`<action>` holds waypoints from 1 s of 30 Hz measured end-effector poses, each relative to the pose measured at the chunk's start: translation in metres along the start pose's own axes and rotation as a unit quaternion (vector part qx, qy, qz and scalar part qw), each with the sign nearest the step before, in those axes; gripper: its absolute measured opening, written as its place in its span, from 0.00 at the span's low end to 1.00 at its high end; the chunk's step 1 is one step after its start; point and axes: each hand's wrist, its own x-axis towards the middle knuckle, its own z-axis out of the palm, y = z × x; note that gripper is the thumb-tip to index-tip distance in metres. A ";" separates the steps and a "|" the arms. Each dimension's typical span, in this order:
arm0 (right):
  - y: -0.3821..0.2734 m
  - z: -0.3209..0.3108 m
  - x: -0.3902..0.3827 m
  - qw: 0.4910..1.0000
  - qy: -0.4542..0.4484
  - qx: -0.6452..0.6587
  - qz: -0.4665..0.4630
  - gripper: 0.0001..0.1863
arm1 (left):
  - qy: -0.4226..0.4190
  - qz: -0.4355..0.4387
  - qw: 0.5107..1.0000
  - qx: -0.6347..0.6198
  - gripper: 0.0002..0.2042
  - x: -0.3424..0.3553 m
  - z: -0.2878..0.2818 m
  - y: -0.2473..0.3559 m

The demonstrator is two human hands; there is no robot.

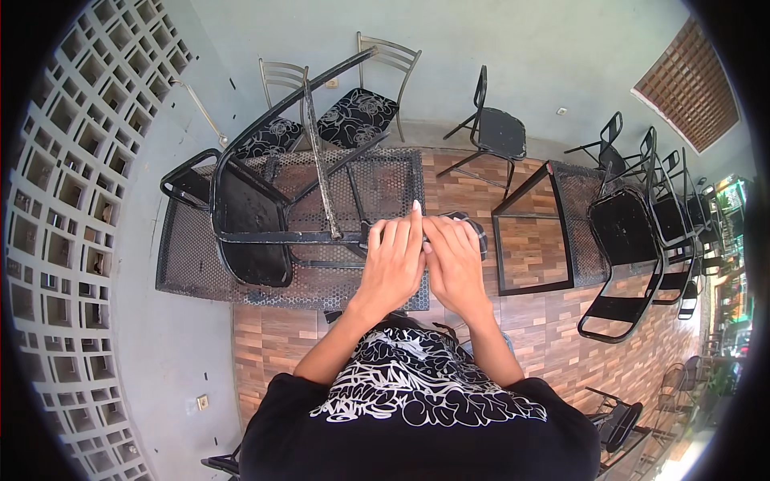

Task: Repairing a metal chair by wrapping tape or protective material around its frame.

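My left hand (390, 263) and my right hand (455, 261) meet side by side in front of my chest, fingers bent and pressed together. Whatever they pinch, if anything, is hidden by the fingers. Behind them a dark, patterned piece (482, 234) shows in part; I cannot tell what it is. A black metal chair (250, 215) lies tipped over on a black mesh tabletop (180, 260), just left of my hands. One of its crossing bars (319, 152) has scraped, whitish paint, and its lower tube runs up to my left hand.
Two chairs with flowered seats (358, 117) stand by the back wall, near a black chair (501, 132). An open black frame (532, 290) adjoins another mesh top (589, 204) at right. Several black chairs (624, 228) crowd beyond it. A pierced block wall (68, 200) rises on the left.
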 end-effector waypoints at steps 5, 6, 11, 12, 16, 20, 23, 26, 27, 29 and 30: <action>0.001 0.001 -0.001 1.000 0.002 -0.004 -0.005 0.23 | 0.014 -0.007 1.000 -0.019 0.39 -0.004 0.006 -0.004; 0.000 0.001 -0.001 1.000 0.003 -0.007 -0.008 0.23 | 0.020 -0.005 0.999 -0.024 0.39 -0.005 0.006 -0.005; -0.001 0.005 -0.001 1.000 0.011 -0.008 -0.008 0.23 | 0.027 -0.006 1.000 -0.013 0.37 -0.003 0.001 -0.002; -0.003 0.006 -0.001 1.000 0.013 -0.014 -0.003 0.23 | 0.030 -0.004 0.999 -0.015 0.37 -0.004 0.000 -0.003; -0.008 0.015 -0.001 0.999 0.013 -0.048 0.000 0.27 | 0.023 0.007 0.999 -0.031 0.38 -0.005 -0.003 -0.009; -0.019 0.032 0.002 0.999 0.009 -0.049 0.003 0.26 | 0.019 0.008 0.999 -0.037 0.39 -0.013 -0.014 -0.025; -0.029 0.046 0.007 0.999 0.009 -0.052 -0.001 0.26 | 0.018 0.009 0.999 -0.043 0.39 -0.020 -0.020 -0.039; -0.033 0.056 0.006 0.998 0.021 -0.058 0.011 0.27 | 0.016 0.006 0.999 -0.047 0.38 -0.023 -0.024 -0.044; -0.034 0.056 0.006 0.998 0.021 -0.059 0.011 0.27 | 0.019 0.008 0.999 -0.046 0.38 -0.023 -0.023 -0.044; -0.034 0.058 0.005 0.997 0.031 -0.062 0.015 0.28 | 0.022 0.015 0.999 -0.043 0.36 -0.024 -0.021 -0.045; -0.035 0.057 0.006 0.997 0.040 -0.058 0.013 0.28 | 0.021 0.018 0.999 -0.045 0.36 -0.024 -0.020 -0.045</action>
